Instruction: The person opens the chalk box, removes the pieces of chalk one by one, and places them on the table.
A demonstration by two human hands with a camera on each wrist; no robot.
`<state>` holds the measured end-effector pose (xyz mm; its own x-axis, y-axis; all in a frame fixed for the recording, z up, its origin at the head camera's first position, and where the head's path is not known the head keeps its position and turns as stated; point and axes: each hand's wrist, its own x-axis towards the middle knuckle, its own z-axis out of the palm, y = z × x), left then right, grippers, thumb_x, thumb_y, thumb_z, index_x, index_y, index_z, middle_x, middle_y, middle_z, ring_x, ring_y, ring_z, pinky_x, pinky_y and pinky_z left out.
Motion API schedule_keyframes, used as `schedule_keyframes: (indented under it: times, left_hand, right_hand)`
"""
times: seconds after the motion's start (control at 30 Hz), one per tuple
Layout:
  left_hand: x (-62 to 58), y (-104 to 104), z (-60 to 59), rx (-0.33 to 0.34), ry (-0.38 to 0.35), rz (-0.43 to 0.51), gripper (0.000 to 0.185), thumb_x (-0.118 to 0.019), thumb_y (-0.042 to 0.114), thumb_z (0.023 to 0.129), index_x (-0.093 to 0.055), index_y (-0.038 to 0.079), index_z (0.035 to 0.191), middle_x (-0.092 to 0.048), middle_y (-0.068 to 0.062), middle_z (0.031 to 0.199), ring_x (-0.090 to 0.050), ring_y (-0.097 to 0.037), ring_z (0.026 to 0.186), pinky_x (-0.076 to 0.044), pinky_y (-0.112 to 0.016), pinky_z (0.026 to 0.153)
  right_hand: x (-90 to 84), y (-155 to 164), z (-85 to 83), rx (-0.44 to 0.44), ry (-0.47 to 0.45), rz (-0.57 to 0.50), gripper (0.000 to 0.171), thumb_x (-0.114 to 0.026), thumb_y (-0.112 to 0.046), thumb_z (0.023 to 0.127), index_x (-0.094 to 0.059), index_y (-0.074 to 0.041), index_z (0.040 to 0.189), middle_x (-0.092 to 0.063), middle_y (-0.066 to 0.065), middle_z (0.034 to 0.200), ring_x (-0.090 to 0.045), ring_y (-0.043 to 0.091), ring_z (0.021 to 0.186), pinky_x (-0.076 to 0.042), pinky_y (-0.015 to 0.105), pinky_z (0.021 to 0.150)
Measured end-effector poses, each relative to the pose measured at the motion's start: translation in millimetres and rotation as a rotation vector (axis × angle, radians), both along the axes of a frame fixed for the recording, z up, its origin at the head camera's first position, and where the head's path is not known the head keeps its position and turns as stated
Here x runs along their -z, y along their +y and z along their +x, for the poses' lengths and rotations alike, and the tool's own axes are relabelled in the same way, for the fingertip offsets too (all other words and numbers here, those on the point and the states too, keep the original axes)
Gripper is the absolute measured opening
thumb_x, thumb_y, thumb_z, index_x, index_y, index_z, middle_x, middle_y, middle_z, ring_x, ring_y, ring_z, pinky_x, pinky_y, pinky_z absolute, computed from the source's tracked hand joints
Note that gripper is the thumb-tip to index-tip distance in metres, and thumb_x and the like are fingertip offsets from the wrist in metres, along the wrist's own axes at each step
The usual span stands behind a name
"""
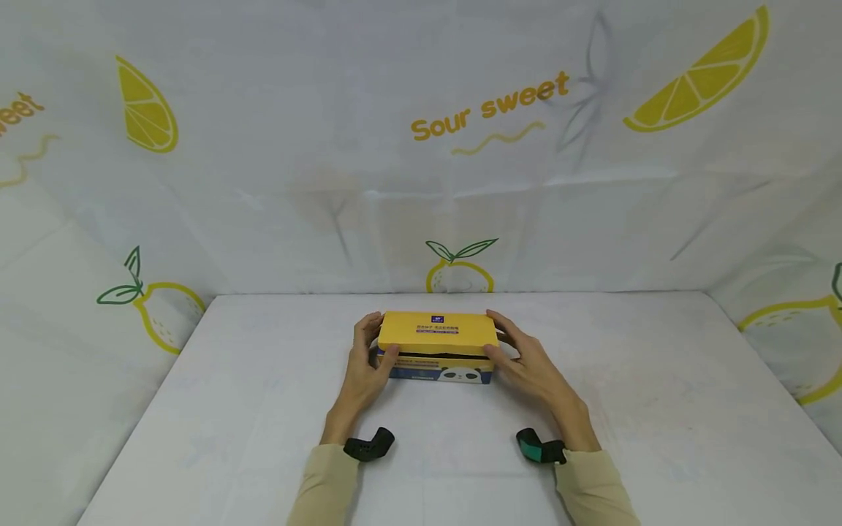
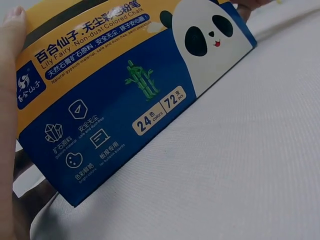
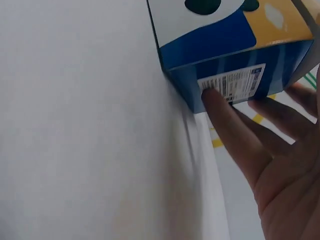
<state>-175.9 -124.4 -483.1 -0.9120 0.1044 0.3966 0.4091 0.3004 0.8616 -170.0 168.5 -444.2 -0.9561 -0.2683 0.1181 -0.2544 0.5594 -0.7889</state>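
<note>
Head view: chalk box (image 1: 437,347) is sitting on the white table (image 1: 230,409), near its back edge, dark gap showing under the lid (image 1: 434,329); left hand (image 1: 366,361) is gripping one end, right hand (image 1: 531,363) the other, thumbs in front, fingers curling round, one fingertip covering part of the barcode label (image 3: 241,82). Card is looking stiff and glossy (chalk inside probably weighty, brittle); ends, low on the base, are seeming the safest hold

The Lily Fairy chalk box (image 2: 117,107) is smooth, faintly glossy printed cardboard; its barcode label (image 3: 239,82) looks papery. The white tablecloth (image 2: 225,155) is matt, finely ribbed fabric, the far lemon-print backdrop (image 1: 316,131) creased cloth.
</note>
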Motion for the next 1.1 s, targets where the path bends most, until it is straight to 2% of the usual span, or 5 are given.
schedule_keyframes:
  times: [0.13, 0.23, 0.5, 0.9, 1.1]
  left_hand:
    - [1.4, 1.1, 0.5, 0.014, 0.02, -0.004, 0.047, -0.052, 0.039, 0.107, -0.029, 0.003, 0.126, -0.038, -0.025, 0.16, -0.045, -0.046, 0.143, -0.041, -0.062, 0.109]
    - [1.9, 1.7, 0.7, 0.023, 0.048, -0.031, 0.036, -0.044, 0.033, 0.11, -0.026, 0.003, 0.119, -0.033, -0.029, 0.161, -0.042, -0.048, 0.145, -0.038, -0.063, 0.113]
    - [2.8, 2.0, 0.1, 0.009, 0.119, -0.061, 0.029, -0.038, 0.019, 0.111, -0.022, 0.002, 0.128, -0.034, -0.029, 0.16, -0.045, -0.047, 0.141, -0.042, -0.049, 0.113]
    - [5.7, 2.9, -2.0, 0.022, 0.132, -0.04, 0.034, -0.04, 0.012, 0.11, -0.022, 0.007, 0.139, -0.04, -0.027, 0.157, -0.048, -0.044, 0.14, -0.047, -0.053, 0.108]
    - [4.6, 3.0, -2.1, 0.025, 0.108, -0.048, 0.05, -0.041, 0.008, 0.109, -0.018, 0.009, 0.154, -0.047, -0.025, 0.149, -0.05, -0.045, 0.135, -0.05, -0.057, 0.101]
  right_hand:
    - [3.0, 2.8, 0.5, -0.011, 0.018, -0.061, 0.063, -0.056, -0.027, 0.106, -0.027, -0.009, 0.159, -0.04, 0.029, 0.157, -0.047, 0.052, 0.139, -0.054, 0.06, 0.096]
    - [4.5, 1.3, 0.5, -0.005, 0.045, -0.102, 0.051, -0.052, -0.022, 0.107, -0.026, -0.005, 0.148, -0.039, 0.032, 0.157, -0.049, 0.052, 0.138, -0.055, 0.056, 0.096]
    - [6.5, -7.4, 0.6, 0.02, 0.102, -0.149, 0.031, -0.046, -0.019, 0.11, -0.033, -0.004, 0.134, -0.042, 0.033, 0.154, -0.055, 0.053, 0.131, -0.062, 0.042, 0.085]
    - [13.0, -15.9, 1.6, 0.143, 0.148, -0.155, 0.032, -0.048, -0.025, 0.11, -0.038, -0.005, 0.133, -0.046, 0.027, 0.154, -0.057, 0.051, 0.13, -0.058, 0.056, 0.089]
    - [16.4, -15.1, 2.0, 0.119, 0.178, -0.178, 0.047, -0.055, -0.018, 0.106, -0.034, -0.009, 0.147, -0.049, 0.031, 0.15, -0.057, 0.051, 0.13, -0.057, 0.058, 0.089]
